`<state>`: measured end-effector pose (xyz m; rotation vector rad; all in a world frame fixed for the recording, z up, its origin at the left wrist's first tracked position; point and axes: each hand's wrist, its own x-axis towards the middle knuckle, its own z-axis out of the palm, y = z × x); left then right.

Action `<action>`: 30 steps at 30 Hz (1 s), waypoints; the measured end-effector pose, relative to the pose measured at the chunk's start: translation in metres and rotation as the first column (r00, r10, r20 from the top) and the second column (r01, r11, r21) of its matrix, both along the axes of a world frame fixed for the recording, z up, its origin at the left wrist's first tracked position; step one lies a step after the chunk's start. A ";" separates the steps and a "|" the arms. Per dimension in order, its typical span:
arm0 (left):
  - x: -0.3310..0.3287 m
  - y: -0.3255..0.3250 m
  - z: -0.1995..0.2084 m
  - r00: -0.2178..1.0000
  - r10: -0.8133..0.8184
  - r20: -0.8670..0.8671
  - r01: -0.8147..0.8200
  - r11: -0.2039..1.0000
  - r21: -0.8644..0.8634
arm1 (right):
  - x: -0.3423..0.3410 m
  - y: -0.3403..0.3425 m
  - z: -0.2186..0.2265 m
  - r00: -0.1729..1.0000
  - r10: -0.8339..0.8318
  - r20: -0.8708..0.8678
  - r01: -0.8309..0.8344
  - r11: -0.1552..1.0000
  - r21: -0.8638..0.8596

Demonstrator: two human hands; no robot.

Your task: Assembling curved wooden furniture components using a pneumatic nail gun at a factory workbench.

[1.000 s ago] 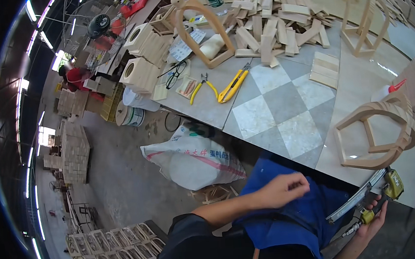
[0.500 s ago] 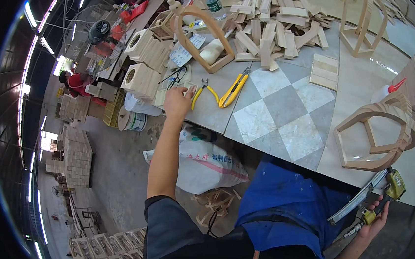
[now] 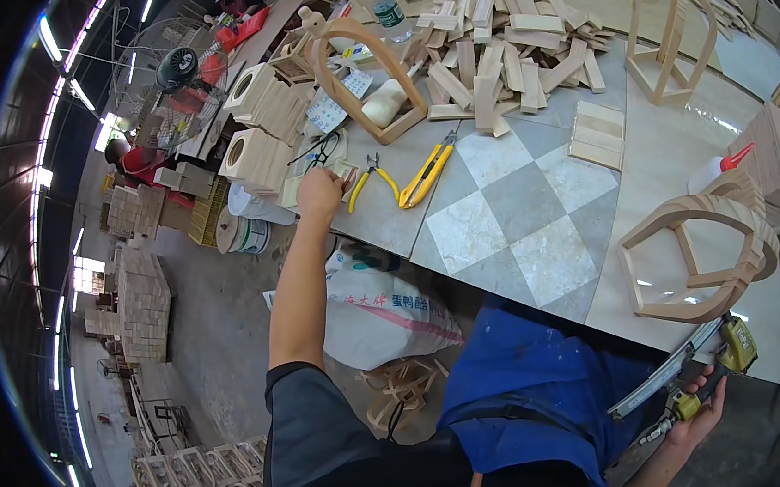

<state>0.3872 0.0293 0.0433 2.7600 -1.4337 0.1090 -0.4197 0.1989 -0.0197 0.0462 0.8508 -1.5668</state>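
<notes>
At the table's left edge, my left hand (image 3: 320,195) is closed, its fingertips curled together beside a pale flat item (image 3: 343,170). Whatever they grip, if anything, is hidden. Black-framed glasses (image 3: 320,150) lie just beyond that hand, with yellow-handled cutting pliers (image 3: 373,182) and a yellow utility knife (image 3: 427,173) to its right. Down at the lower right, my right hand (image 3: 705,415) is wrapped round the grip of a yellow-green air nail gun (image 3: 736,350), whose long metal magazine points left. Above the gun, joined arched wooden frames (image 3: 688,259) rest on the tabletop.
Loose wooden slats (image 3: 494,49) are heaped at the back, near a water bottle (image 3: 385,7) and an upright arched frame (image 3: 366,79). A glue bottle (image 3: 716,169) stands by a wooden box (image 3: 772,159) at right. Below the table edge sits a white sack (image 3: 386,304).
My left hand's fingers have curled inward from a more spread pose. My right hand keeps hold of the nail gun. The whole view has shifted slightly.
</notes>
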 end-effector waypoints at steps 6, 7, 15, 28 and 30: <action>-0.005 -0.008 0.012 0.991 0.075 -0.111 -0.072 0.997 0.032 | 0.005 -0.001 0.006 0.999 0.000 0.046 0.001 1.000 -0.007; -0.007 -0.009 0.014 0.985 0.095 -0.143 -0.091 0.995 0.039 | 0.006 -0.001 0.006 0.999 -0.002 0.050 0.003 1.000 -0.004; -0.005 0.010 0.017 0.852 -0.005 -0.524 -0.197 0.924 -0.329 | 0.004 -0.004 0.006 0.999 -0.033 0.041 0.032 0.999 0.029; -0.257 0.078 0.102 -0.151 -0.510 -0.847 -0.290 0.842 -0.456 | 0.014 -0.007 0.027 0.999 -0.006 0.042 0.002 0.997 0.081; -0.281 0.083 0.091 -0.262 -0.470 -0.843 -0.275 0.874 -0.402 | 0.013 -0.006 0.024 0.999 -0.039 0.012 0.037 0.995 0.098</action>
